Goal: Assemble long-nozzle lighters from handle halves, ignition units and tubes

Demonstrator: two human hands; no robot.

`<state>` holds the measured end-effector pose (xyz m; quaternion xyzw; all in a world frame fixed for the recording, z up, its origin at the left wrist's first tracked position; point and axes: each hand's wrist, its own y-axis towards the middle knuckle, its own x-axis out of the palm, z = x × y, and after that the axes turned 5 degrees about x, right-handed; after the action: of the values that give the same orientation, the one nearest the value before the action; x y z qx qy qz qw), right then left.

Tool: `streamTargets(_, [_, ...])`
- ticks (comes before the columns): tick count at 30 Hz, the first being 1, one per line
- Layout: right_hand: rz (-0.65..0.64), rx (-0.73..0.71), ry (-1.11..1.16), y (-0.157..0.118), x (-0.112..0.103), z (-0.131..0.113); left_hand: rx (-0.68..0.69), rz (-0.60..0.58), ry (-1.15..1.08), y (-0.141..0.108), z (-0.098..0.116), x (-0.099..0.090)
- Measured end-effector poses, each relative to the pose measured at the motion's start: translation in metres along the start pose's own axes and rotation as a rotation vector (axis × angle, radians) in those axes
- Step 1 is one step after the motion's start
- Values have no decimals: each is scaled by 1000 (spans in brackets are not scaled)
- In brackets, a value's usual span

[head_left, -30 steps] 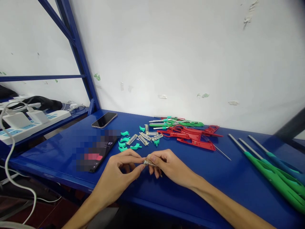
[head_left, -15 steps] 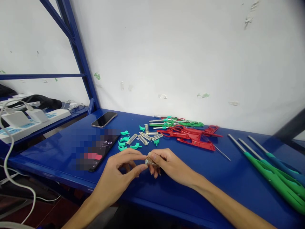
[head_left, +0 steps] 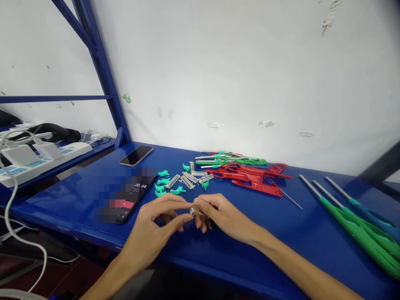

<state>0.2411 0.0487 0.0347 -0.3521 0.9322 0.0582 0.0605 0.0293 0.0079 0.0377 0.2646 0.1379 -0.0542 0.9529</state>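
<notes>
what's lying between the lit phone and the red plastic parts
Teal clips and small clear plastic pieces, on the blue table, in the head view.

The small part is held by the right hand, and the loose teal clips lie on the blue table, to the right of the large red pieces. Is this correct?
Not quite: in the head view, the loose teal clips lie to the left of the large red pieces. The rest stands: clips on the blue table, small part held by the right hand.
</notes>
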Motion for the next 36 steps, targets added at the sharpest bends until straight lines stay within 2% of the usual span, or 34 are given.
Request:
streamTargets(13, [11, 4, -7, -1, 1, -2, -15, 4, -33, 1, 2, 1])
streamTargets(21, [28, 27, -8, -1, 2, -3, -12, 43, -84, 0, 2, 2])
streamTargets(31, [55, 38, -15, 0, 3, -4, -28, 97, -41, 0, 2, 1])
streamTargets(36, [105, 19, -34, 0, 4, -4, -62, 47, -9, 0, 5, 0])
